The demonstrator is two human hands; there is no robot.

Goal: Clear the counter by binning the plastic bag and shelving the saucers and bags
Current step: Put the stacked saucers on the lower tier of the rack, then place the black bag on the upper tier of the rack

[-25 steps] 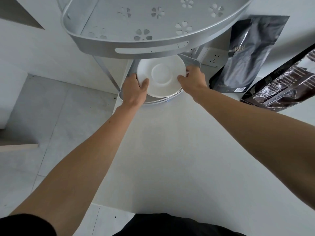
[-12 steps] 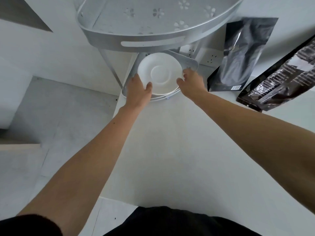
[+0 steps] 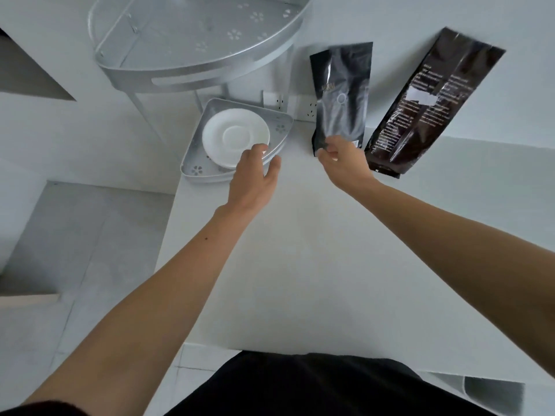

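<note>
White saucers [image 3: 235, 136] lie stacked on the lower tier of a silver corner rack [image 3: 282, 123] at the counter's far left. My left hand [image 3: 252, 178] hovers at their front edge with the fingers spread, holding nothing. A small black foil bag [image 3: 341, 94] leans upright against the back wall. My right hand [image 3: 342, 163] is at its bottom edge, with thumb and fingers pinched on the lower left corner. A larger dark brown bag [image 3: 432, 100] leans tilted against the wall to the right of it.
The rack's wide upper tier [image 3: 192, 67] overhangs the saucers on thin legs. Wall sockets [image 3: 276, 100] sit behind the lower tier. The white counter [image 3: 300, 250] ends at the left in a drop to the grey floor [image 3: 75, 235].
Both hands have let go of the saucers, which now rest on the lower tier. My right hand moved right to the small black bag, and the view pulled back.
</note>
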